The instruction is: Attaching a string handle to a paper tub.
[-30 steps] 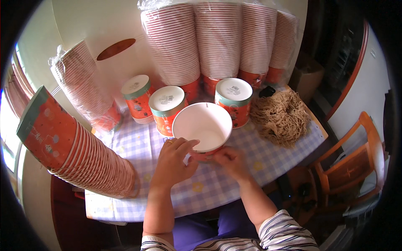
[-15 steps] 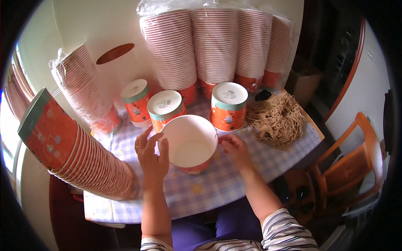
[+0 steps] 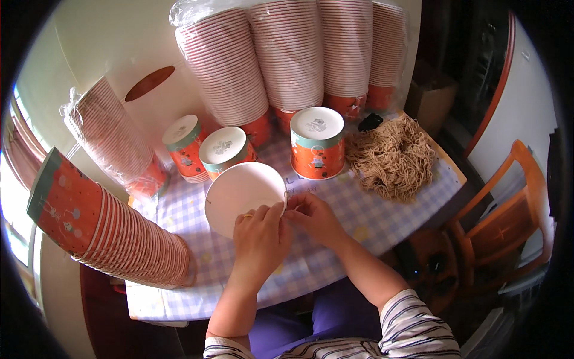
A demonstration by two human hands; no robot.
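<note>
A paper bucket (image 3: 244, 185) with a white inside stands in front of me, its mouth tilted toward me. My left hand (image 3: 261, 238) curls over its near right rim, fingers bent and closed. Against the right rim, my right hand (image 3: 314, 218) pinches thumb and finger together, its tips close to the left hand's. A short bit of cord (image 3: 286, 196) shows at that rim by the fingertips; the pinch itself is partly hidden. Another small piece of cord (image 3: 207, 201) sits on the left rim. The bucket's outer wall is mostly hidden by my hands.
Upturned orange buckets (image 3: 317, 149) stand behind on the checked tablecloth (image 3: 359, 224). A heap of tan cords (image 3: 394, 158) lies at right, beside a black object (image 3: 371, 122). A tall leaning bucket stack (image 3: 128, 236) is at left; wrapped stacks (image 3: 287, 54) line the back. A wooden chair (image 3: 502, 221) stands right.
My left hand has moved from the bucket's left side across to its near right rim. My right hand has closed in on the right rim. The bucket now tilts more; my view has shifted slightly.
</note>
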